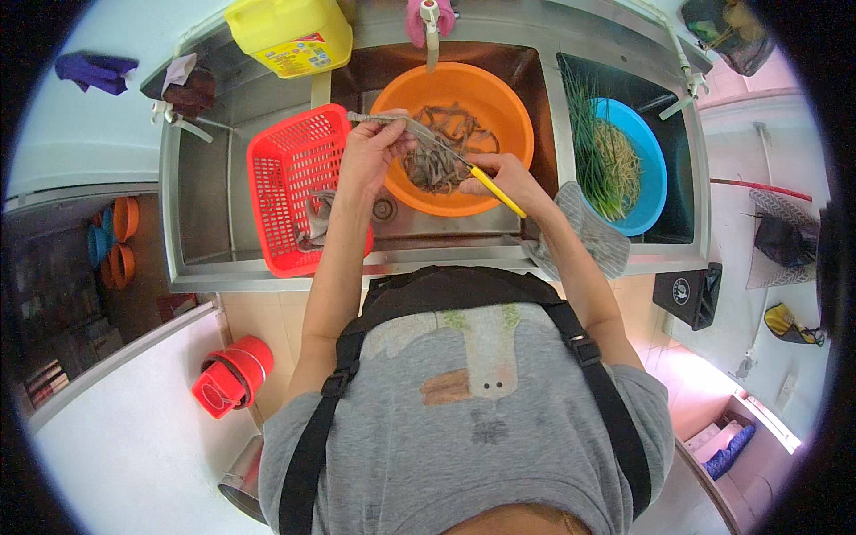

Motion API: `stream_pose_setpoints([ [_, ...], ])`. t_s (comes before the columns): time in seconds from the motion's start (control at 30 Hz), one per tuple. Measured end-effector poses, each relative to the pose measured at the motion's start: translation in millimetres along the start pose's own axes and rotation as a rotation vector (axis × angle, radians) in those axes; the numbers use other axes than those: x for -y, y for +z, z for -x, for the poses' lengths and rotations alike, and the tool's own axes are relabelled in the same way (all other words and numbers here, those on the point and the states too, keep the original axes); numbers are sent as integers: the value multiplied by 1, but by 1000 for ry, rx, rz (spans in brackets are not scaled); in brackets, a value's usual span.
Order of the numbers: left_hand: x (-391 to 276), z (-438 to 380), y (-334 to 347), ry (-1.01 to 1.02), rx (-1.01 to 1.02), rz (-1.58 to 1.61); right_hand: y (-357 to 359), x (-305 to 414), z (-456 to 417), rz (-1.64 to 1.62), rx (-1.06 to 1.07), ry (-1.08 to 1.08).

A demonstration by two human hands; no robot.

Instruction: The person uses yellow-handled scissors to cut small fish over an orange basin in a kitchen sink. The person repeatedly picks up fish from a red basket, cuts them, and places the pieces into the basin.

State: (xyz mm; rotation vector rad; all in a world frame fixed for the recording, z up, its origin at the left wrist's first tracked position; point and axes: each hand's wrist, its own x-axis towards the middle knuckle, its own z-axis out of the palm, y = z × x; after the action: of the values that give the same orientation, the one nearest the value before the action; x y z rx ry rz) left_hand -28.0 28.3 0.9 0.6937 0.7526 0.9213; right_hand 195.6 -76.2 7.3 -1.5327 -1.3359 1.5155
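My left hand (381, 144) pinches one end of a long, limp, grey-brown food strip (364, 118), perhaps offal. It is held above the left side of an orange plastic basin (511, 114). In my right hand (505, 177) is a slim knife (495, 190) with a yellow handle, its narrow blade against the strip. More cut grey-brown strips (438, 160) lie heaped in the basin. Left of my left hand, a red perforated plastic basket (267, 194) holds larger grey pieces (314, 221), partly hidden behind my forearm.
A steel sink (461, 244) bears the basin; a tap (431, 40) hangs over it. At right, a blue basin (652, 174) holds green onions (588, 154) and bean sprouts (622, 154). A grey cloth (588, 227) drapes the front edge. A yellow jug (294, 40) stands behind.
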Motion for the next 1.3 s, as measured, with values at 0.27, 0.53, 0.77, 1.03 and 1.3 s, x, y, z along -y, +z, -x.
stream_pose_setpoints([
  [0.27,-7,2,6,9,-19,-53,-3,9,2,272,-104,-53],
  [0.53,-9,5,13,74,-14,-217,0,27,4,499,-258,-127],
  [0.77,-13,6,13,116,-4,-275,3,41,1,585,-286,-156],
  [1.03,-16,6,18,163,6,-310,3,54,-2,572,-287,-213],
  [1.3,-19,9,26,202,-18,-292,0,57,-8,604,-242,-210],
])
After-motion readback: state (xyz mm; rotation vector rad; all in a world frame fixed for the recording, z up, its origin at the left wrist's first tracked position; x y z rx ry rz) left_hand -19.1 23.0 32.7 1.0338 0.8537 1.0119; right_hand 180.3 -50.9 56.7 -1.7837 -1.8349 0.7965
